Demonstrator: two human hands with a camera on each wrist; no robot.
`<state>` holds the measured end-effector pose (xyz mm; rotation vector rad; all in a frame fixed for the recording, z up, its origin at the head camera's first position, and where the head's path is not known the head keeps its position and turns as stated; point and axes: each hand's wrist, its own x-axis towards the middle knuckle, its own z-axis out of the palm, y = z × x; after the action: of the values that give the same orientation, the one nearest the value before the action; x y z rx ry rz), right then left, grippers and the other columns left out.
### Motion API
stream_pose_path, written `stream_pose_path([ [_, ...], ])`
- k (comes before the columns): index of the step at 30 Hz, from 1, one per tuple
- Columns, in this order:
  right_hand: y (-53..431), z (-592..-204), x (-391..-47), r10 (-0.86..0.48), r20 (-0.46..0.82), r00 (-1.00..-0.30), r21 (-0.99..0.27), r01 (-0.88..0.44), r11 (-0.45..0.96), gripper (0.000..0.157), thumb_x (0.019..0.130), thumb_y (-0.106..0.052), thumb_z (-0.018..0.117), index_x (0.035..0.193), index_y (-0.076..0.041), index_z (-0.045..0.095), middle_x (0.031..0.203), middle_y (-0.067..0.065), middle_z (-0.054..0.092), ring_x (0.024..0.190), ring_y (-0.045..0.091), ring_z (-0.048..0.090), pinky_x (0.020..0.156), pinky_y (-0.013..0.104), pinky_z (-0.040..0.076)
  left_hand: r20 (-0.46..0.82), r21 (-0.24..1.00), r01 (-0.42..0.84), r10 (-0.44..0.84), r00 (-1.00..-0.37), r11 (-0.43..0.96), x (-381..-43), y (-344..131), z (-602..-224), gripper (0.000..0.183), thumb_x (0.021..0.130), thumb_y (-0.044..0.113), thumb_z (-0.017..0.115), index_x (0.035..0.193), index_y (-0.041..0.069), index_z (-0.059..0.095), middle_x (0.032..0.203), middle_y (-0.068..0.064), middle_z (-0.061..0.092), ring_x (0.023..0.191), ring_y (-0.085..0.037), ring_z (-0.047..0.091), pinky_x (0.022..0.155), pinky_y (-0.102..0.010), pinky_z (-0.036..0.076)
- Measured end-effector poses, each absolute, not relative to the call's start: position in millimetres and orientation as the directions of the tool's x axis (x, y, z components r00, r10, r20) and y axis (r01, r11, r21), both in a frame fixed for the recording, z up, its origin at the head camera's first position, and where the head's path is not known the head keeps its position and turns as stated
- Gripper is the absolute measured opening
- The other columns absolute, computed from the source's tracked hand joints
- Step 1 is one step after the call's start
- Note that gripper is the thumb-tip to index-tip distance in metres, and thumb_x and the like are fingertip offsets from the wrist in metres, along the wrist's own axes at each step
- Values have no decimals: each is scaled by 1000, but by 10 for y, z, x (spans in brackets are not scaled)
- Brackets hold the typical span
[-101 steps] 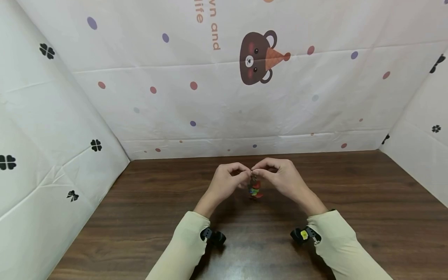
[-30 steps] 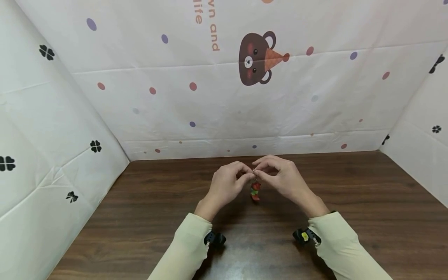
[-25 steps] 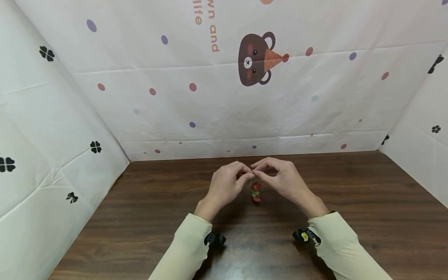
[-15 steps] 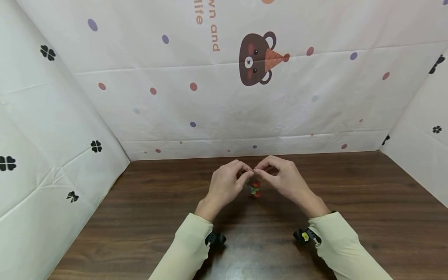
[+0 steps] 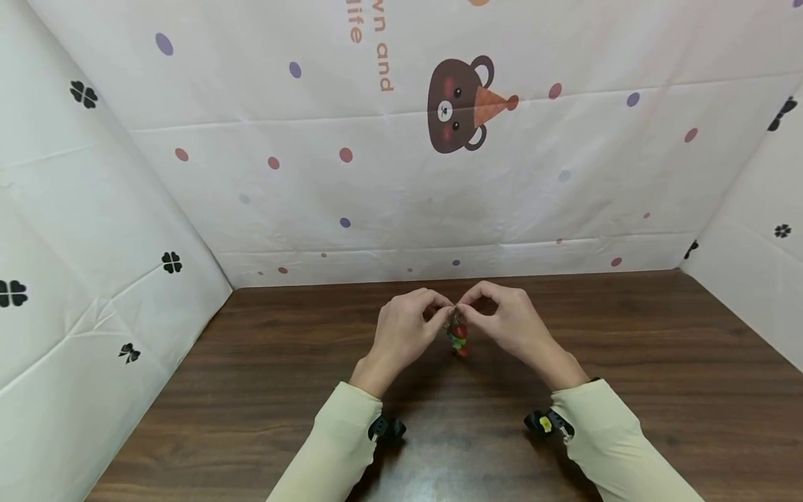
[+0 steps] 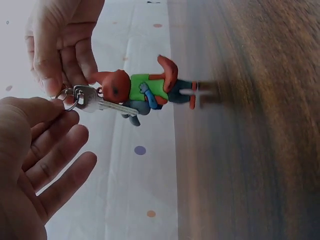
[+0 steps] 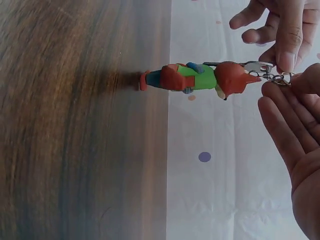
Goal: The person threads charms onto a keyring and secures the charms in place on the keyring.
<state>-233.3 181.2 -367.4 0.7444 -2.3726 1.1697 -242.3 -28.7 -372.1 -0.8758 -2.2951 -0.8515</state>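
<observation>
Both left hand (image 5: 403, 329) and right hand (image 5: 511, 321) pinch the ring (image 6: 73, 106) over the desk (image 5: 295, 362), toward its back edge; a loose pinch could drop the key (image 6: 90, 99) and toy (image 6: 152, 87).

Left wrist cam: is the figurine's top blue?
No, the figurine's top shows bright green there, beside the silver key.

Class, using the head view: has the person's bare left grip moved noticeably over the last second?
No: judged against the brown printed bear in an orange cone hat, the left grip keeps practically the same place, with no clear shift.
</observation>
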Motion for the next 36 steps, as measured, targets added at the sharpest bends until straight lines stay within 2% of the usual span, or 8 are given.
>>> stream_pose_path([
  [7, 1824, -3679, -2341, -252, 524, -813, -668, -577, 470, 4, 98, -4, 77, 98, -8, 76, 89, -3, 74, 79, 12, 71, 70, 28, 59, 664, 405, 724, 364, -653, 559, -2423, -285, -3712, 6, 99, 19, 79, 99, 12, 80, 92, 2, 76, 61, -6, 54, 56, -24, 44],
  [13, 1831, -3670, -2333, -248, 536, -807, -665, -584, 465, 4, 100, -11, 78, 102, -7, 77, 91, -2, 76, 78, 12, 69, 67, 27, 55, 675, 443, 734, 346, -651, 515, -2429, -292, -3706, 6, 100, 17, 78, 100, 11, 80, 96, 1, 76, 67, -9, 59, 60, -26, 48],
  [19, 1832, -3653, -2335, -255, 552, -794, -639, -599, 482, 7, 97, -6, 79, 99, -12, 79, 90, -4, 77, 76, 10, 69, 65, 28, 55, 669, 483, 736, 342, -660, 474, -2435, -291, -3719, 7, 100, 17, 77, 101, 10, 79, 97, 1, 76, 75, -11, 65, 64, -26, 51],
  [24, 1841, -3639, -2330, -291, 547, -785, -614, -613, 497, 11, 96, -3, 79, 96, -14, 79, 86, -7, 75, 72, 9, 67, 63, 28, 56, 648, 492, 724, 352, -675, 484, -2423, -294, -3704, 6, 97, 17, 81, 100, 12, 82, 93, 3, 70, 74, -12, 64, 63, -25, 49],
  [30, 1836, -3649, -2324, -298, 527, -796, -635, -601, 485, 6, 97, -6, 79, 96, -13, 78, 86, -7, 75, 72, 13, 70, 64, 29, 57, 643, 471, 711, 348, -682, 523, -2418, -290, -3709, 6, 97, 19, 81, 99, 14, 83, 95, 4, 75, 76, -10, 66, 64, -26, 51],
  [36, 1831, -3661, -2334, -268, 480, -835, -698, -549, 460, 6, 99, -7, 77, 96, -13, 78, 87, -2, 76, 76, 23, 73, 64, 29, 57, 646, 482, 702, 329, -689, 524, -2436, -271, -3730, 6, 97, 17, 80, 100, 12, 82, 96, 2, 78, 73, -10, 67, 63, -25, 50],
])
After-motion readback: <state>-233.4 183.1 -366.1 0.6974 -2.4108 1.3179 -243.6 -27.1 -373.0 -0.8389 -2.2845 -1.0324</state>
